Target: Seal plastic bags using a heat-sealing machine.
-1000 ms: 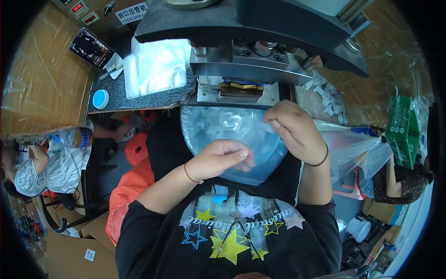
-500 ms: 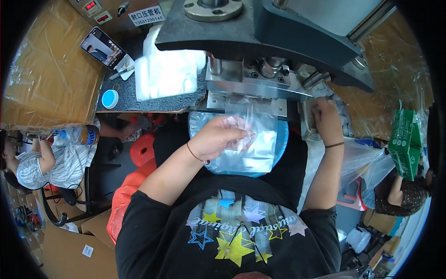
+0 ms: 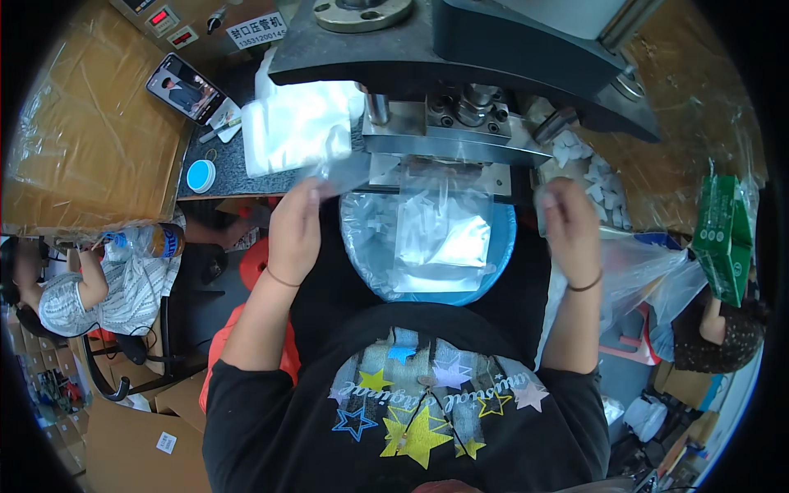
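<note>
My left hand [image 3: 296, 230] is closed on a thin clear plastic bag [image 3: 345, 174], blurred, beside the stack of white translucent bags [image 3: 297, 130]. Another clear plastic bag [image 3: 444, 238] has its far end under the press head [image 3: 460, 148], on the metal bed, and its near end hangs over a blue basin [image 3: 496, 271] lined with clear film. On the right, my right hand [image 3: 573, 226] is curled near a heap of small white pieces [image 3: 588, 168]. A blurred pale edge shows at its fingertips; what it is I cannot make out.
A phone [image 3: 185, 89] and a blue-lidded jar [image 3: 200, 176] stand on the grey mat at left. Large cardboard boxes [image 3: 94, 123] flank the bench. A green carton [image 3: 722, 238] hangs at right. Two other people [image 3: 99, 287] sit at the sides.
My left hand has left the bag at the press and moved left, now with another bag in its fingers. My right hand has drawn slightly back toward me from beside the press.
</note>
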Tool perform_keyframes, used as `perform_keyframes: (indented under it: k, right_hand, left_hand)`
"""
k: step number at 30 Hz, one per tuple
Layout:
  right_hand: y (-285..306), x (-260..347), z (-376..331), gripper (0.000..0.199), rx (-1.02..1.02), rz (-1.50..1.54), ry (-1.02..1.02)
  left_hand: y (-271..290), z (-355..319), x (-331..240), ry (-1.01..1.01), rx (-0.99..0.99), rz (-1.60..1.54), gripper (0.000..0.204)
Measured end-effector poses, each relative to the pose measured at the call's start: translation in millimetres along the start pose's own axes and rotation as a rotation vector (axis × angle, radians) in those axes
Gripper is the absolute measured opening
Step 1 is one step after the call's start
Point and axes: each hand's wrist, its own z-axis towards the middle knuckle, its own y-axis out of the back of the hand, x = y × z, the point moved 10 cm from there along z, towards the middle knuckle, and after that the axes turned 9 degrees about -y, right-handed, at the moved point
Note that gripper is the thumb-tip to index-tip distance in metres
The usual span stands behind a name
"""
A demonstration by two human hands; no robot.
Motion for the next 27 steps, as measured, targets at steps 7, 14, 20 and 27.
perform_keyframes:
  k: [7,14,20,27]
  right_hand:
    - [-35,91,-2,0.012,0.200,0.365,0.265]
    - [-31,85,3,0.009,0.163,0.229,0.351]
    - [-23,64,-4,0.014,0.308,0.176,0.305]
    - [-33,42,-10,0.020,0.492,0.246,0.192]
  left_hand:
    - [-71,-24,-36,0.243,0.309,-0.490,0.011]
    - [-136,-58,-80,0.431,0.547,-1.039,0.022]
    - [-166,-71,-101,0.534,0.729,-1.228,0.027]
    - [-179,-81,-104,0.631,0.788,-1.285,0.027]
